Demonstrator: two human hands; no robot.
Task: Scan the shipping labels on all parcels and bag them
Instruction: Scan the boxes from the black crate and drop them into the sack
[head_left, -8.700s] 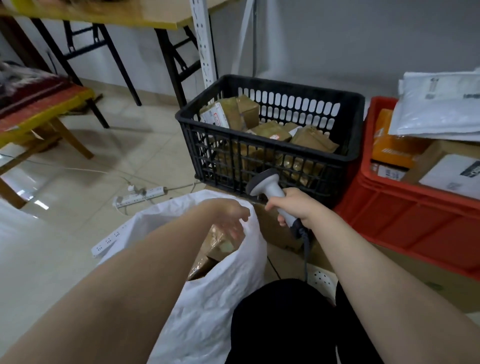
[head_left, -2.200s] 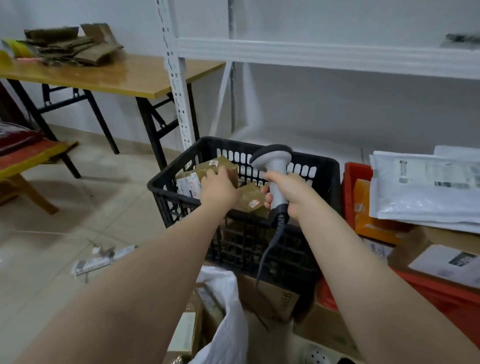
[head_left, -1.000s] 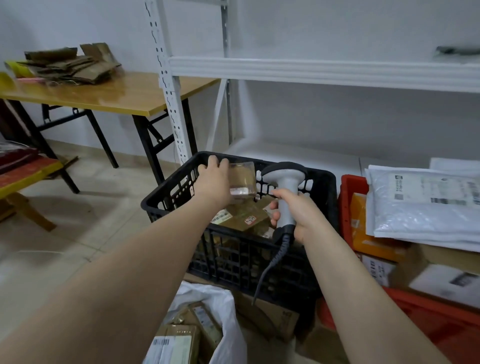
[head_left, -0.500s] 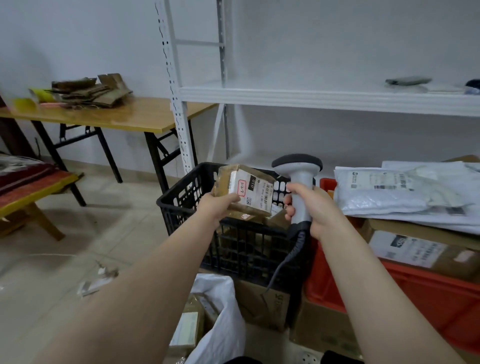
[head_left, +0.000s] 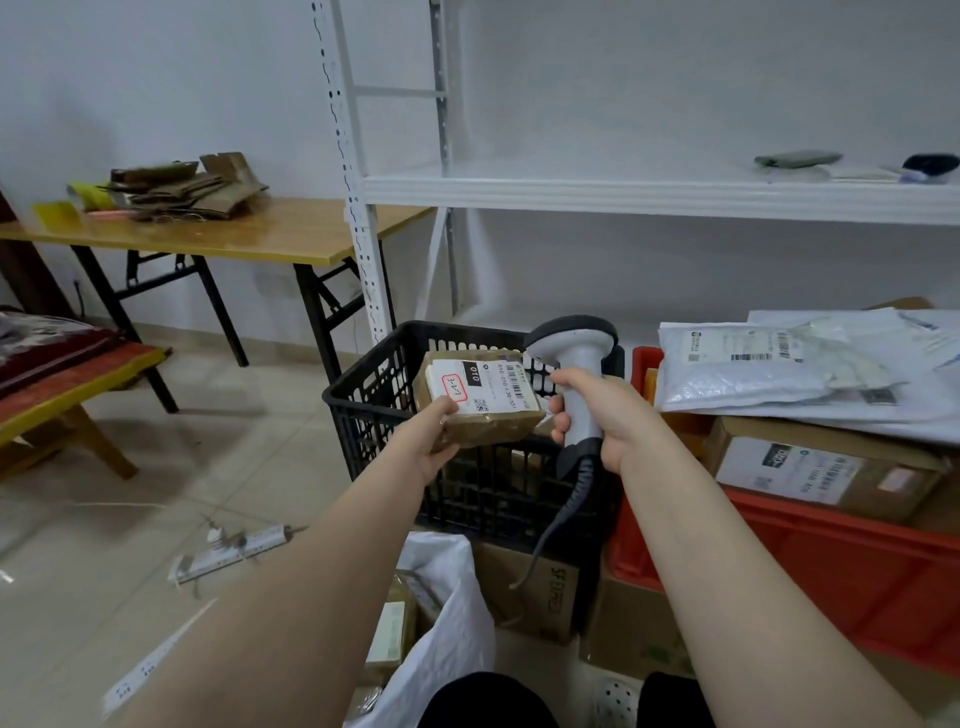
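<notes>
Labelled parcel (head_left: 480, 402) in left hand (head_left: 428, 441), scanner (head_left: 574, 384) in right hand (head_left: 597, 415)

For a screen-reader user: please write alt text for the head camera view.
A person's left hand holds a brown parcel, label up, beside a scanner gripped in the right hand, over a black crate. A white bag of parcels sits below; a red crate stands at right.

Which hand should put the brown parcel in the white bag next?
Probably the left hand: it holds the parcel, and the white bag sits below it. The right hand grips the scanner.
</notes>
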